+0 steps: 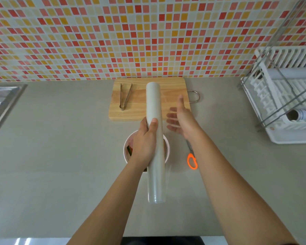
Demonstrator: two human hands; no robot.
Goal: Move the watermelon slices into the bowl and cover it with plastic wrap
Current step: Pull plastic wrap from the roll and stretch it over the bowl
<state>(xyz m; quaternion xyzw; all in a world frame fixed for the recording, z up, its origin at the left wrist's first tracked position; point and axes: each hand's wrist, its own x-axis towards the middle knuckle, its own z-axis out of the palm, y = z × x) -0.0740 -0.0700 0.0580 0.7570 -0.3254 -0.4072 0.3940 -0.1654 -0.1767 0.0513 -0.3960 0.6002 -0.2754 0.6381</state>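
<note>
Roll [155,138] in left hand [145,144] (over bowl [126,149]) — right hand [181,119] spread.

Both bare forearms reached up from the bottom of the frame toward its centre. The left hand [145,144] was wrapped around a roll, thumb lying along its top. The right hand [181,117], blurred, was spread with fingers apart, thumb pointing up, holding nothing.
</note>
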